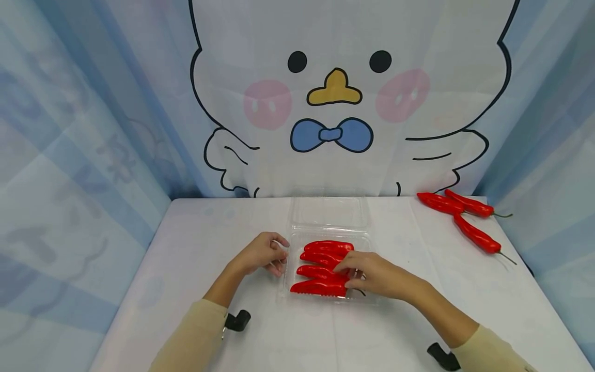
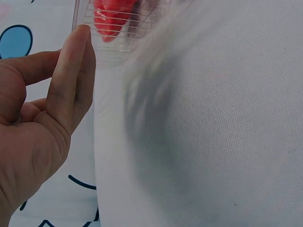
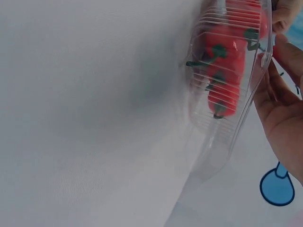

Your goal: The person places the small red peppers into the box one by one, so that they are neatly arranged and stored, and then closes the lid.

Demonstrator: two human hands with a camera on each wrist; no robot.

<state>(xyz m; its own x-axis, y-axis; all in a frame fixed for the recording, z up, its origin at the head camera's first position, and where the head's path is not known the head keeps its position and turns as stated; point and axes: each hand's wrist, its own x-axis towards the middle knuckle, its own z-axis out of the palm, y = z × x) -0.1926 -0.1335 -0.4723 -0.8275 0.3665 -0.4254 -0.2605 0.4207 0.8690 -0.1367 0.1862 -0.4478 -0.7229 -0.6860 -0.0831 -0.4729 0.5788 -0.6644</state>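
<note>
A clear plastic clamshell box (image 1: 332, 217) lies with its lid folded back, several red chili peppers (image 1: 321, 287) side by side in its tray. In the head view my right hand (image 1: 378, 274) is over the right side of the tray, thumb and fingers curled round the stem end of a chili pepper and hiding part of it. Green stems (image 3: 218, 51) show through the ribbed wall in the right wrist view. At the box's left rim is my left hand (image 1: 266, 253), its fingertips (image 2: 81, 35) right at the clear wall and its longer fingers fairly straight.
Three more red chili peppers (image 1: 479, 235) with stems lie at the table's back right corner. White cloth covers the table (image 1: 209, 222). Behind it hangs a curtain (image 1: 334, 170) with a cartoon print. Black wrist-worn devices (image 1: 238, 321) show at both sleeves.
</note>
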